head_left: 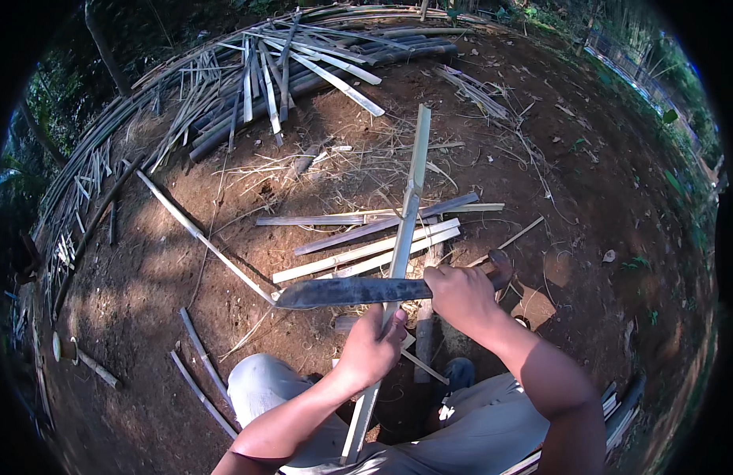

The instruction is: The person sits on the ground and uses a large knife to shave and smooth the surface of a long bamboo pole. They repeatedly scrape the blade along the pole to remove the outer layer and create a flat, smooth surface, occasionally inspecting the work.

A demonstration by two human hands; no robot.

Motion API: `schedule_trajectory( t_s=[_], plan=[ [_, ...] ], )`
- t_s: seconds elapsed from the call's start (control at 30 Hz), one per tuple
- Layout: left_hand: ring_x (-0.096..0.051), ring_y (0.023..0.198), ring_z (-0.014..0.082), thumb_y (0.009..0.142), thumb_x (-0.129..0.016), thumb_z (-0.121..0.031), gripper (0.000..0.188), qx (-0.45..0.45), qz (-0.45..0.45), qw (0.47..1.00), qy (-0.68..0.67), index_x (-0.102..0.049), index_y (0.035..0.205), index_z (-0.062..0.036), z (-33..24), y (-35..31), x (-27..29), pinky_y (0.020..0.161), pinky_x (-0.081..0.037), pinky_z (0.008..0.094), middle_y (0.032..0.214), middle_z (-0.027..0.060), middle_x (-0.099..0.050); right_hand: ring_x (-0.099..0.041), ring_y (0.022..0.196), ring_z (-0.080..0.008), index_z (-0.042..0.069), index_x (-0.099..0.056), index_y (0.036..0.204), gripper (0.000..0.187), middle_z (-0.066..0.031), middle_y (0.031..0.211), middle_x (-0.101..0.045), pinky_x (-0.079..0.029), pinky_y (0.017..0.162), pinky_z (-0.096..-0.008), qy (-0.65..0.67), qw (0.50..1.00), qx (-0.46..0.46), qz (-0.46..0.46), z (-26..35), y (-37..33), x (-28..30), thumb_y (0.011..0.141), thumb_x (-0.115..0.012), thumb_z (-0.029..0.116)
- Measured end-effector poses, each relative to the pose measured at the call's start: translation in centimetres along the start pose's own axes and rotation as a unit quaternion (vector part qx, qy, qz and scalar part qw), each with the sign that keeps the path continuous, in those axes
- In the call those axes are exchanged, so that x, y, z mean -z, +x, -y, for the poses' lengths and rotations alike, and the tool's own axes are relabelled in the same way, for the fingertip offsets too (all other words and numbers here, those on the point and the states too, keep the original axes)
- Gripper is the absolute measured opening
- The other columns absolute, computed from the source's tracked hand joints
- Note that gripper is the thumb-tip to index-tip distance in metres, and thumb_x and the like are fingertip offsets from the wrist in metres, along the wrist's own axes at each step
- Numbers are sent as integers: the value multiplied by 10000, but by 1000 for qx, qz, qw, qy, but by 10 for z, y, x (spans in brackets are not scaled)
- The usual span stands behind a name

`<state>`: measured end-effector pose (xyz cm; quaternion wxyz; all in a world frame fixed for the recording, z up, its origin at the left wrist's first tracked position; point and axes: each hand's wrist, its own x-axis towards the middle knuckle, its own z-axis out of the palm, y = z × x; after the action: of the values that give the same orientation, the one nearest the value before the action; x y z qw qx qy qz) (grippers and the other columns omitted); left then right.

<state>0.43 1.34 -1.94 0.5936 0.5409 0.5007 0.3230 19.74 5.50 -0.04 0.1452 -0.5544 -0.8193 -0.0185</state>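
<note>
A long split bamboo strip (412, 192) runs from my lap away from me, tilted up a little to the right. My left hand (371, 348) is closed around it below its middle. In my right hand (464, 298) is the handle of a machete (343, 292), whose brown grip end shows past my fist. The dark, broad blade points left and lies across the strip just beyond my left hand. Whether the edge bites into the bamboo I cannot tell. Several split bamboo pieces (366, 252) lie on the ground beyond the blade.
A large pile of bamboo poles and split lengths (303, 71) spreads across the far side. A thin pole (204, 237) slants on the dirt at left, with two dark strips (202, 360) nearer me. Thin shavings (256, 170) litter the soil. My knee (263, 384) is close below.
</note>
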Motion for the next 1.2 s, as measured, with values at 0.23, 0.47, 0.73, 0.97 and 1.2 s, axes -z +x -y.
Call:
schedule_trajectory(
  t_s=[0.23,0.47,0.73,0.97,1.2],
  plan=[
    [-481,559,73,1009,-539,-320,291,-66,58,986,141,-488,968,-36,4,-24,-12,501,-404,270,671,7,-513,-679,812,-421,8,-669,872,126,-247,796,-675,-545,735,-507,-47,962,-269,24,-101,24,19,832,-551,31],
    [-577,630,222,1003,-529,-306,326,24,15,997,67,-509,972,18,7,-3,-1,602,-455,357,724,150,-593,-685,704,-392,29,-625,779,96,-208,700,-656,-538,669,-512,18,998,-28,54,-15,11,-5,785,-529,28],
    [-498,595,117,1012,-525,-286,305,-83,69,972,206,-501,912,2,14,-26,-14,550,-438,333,639,74,-529,-693,816,-392,1,-691,893,136,-245,815,-683,-555,730,-482,-57,955,-289,21,-111,22,18,795,-597,16],
    [-588,593,315,997,-529,-226,280,-8,59,991,117,-507,958,50,-12,-32,4,607,-457,425,652,224,-575,-670,779,-401,48,-631,864,97,-193,773,-670,-528,756,-510,-29,989,-136,-40,-77,14,-8,768,-617,44],
    [-462,555,50,1010,-532,-269,238,-13,109,984,142,-511,989,-33,10,-52,9,484,-379,245,686,-8,-518,-690,818,-398,41,-681,884,135,-212,833,-692,-552,740,-496,-95,946,-310,-17,-131,14,15,827,-559,33]
  ],
)
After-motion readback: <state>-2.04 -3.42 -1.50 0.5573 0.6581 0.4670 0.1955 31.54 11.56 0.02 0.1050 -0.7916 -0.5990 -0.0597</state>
